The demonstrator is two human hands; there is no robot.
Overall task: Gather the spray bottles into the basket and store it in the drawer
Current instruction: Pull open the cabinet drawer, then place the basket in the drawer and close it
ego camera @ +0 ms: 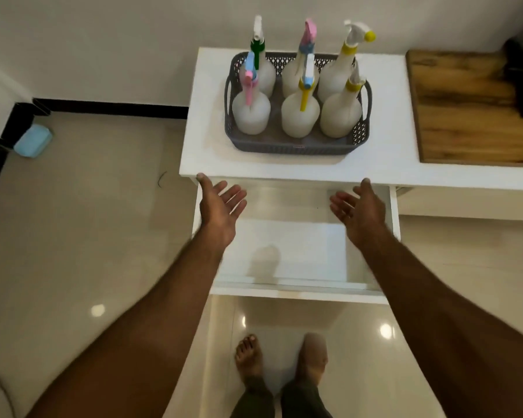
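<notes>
Six spray bottles point(250, 111) fill basket point(296, 144)

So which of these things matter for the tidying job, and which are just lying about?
Part of the job:
basket
six spray bottles standing in it
open drawer
left hand and right hand, both empty

Just lying about:
wooden board
blue pad on the floor

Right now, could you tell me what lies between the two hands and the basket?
Head view: only bare white countertop separates the left hand and right hand from the basket.
</notes>
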